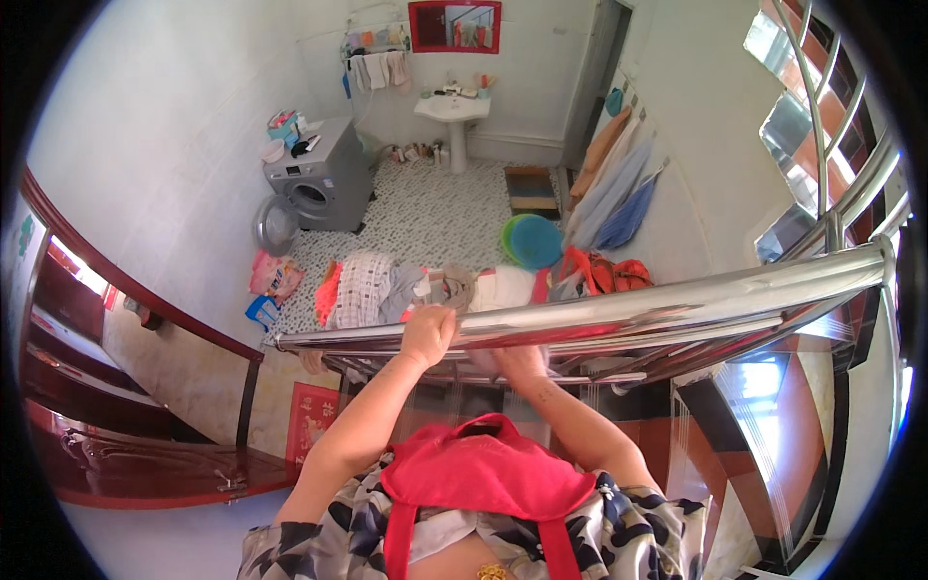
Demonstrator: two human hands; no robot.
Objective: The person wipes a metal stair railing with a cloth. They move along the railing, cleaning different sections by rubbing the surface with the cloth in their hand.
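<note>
A polished steel handrail [616, 301] runs across in front of me. My left hand [431, 337] is closed over its top, the fingers curling out of sight on the far side. Lower and to the right, my right hand [520, 362] reaches under the top rail among the thinner bars [602, 378]. A pale cloth [484, 360] shows around its fingers, which are partly hidden by the rail. Just beyond the rail is a row of laundry: a checked white cloth [362, 286], a grey garment [402, 286], a white piece [504, 288] and red-orange fabric [616, 274].
Past the laundry are a grey front-loading washing machine [341, 174] with its door open, a pedestal sink [453, 109] and stacked basins [535, 241]. Towels [612, 188] hang at right. A dark red door [167, 467] stands at left; glossy steps [761, 428] are at right.
</note>
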